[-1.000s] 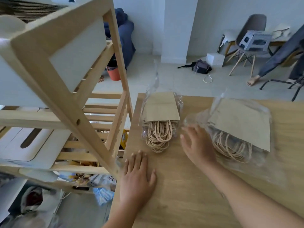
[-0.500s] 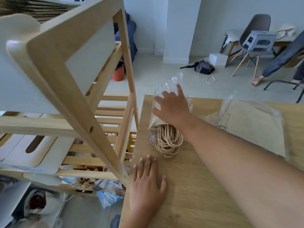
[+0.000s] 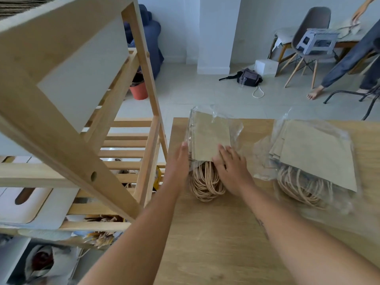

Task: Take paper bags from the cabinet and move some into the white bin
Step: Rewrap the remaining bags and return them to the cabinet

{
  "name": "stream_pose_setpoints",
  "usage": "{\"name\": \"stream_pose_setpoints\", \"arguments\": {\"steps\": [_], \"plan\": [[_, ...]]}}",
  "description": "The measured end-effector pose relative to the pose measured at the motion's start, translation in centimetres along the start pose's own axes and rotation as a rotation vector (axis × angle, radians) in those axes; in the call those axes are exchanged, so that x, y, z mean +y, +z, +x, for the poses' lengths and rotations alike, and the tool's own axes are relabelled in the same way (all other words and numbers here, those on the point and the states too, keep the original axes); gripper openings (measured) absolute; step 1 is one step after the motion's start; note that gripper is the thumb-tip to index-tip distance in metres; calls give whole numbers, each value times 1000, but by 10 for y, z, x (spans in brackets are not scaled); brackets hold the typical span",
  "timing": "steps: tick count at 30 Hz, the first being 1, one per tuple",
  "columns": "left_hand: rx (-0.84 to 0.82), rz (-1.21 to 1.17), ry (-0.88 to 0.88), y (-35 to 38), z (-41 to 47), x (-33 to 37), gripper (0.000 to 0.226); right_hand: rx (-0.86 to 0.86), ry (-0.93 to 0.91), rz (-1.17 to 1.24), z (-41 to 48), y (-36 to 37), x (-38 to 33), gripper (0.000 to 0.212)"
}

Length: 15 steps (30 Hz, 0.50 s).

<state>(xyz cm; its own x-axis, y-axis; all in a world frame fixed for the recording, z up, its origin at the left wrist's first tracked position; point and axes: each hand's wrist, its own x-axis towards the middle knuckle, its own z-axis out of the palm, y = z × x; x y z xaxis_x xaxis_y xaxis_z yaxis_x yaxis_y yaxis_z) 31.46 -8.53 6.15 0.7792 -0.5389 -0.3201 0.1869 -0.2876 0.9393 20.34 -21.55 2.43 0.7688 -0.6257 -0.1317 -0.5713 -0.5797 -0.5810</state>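
We flank the smaller wrapped pack of paper bags (image 3: 209, 138) on the wooden table (image 3: 216, 233). Our left hand (image 3: 181, 159) lies straight-fingered against its left edge, and our right hand (image 3: 232, 171) rests flat on its near end. A larger pack (image 3: 316, 153) lies to the right.

A home living room: pale tiled floor (image 3: 205, 93), grey dining chair (image 3: 308, 36), dark sofa (image 3: 152, 38), wooden shelf rack (image 3: 127, 140), bag (image 3: 249, 77) on the floor.

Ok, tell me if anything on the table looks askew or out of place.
The left pack of paper bags pokes past the far edge of the table; the right pack lies turned at an angle, its plastic wrap crumpled.
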Motion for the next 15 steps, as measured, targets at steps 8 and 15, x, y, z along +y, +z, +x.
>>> {"name": "stream_pose_setpoints", "arguments": {"steps": [8, 15], "plan": [[-31, 55, -168, -2, 35, 11, 49, 247, 178, 457, -7, 1, -12, 35], [-77, 40, -203, -3, 28, -4, 71, 194, 165, 683, -23, 1, -17, 38]]}}
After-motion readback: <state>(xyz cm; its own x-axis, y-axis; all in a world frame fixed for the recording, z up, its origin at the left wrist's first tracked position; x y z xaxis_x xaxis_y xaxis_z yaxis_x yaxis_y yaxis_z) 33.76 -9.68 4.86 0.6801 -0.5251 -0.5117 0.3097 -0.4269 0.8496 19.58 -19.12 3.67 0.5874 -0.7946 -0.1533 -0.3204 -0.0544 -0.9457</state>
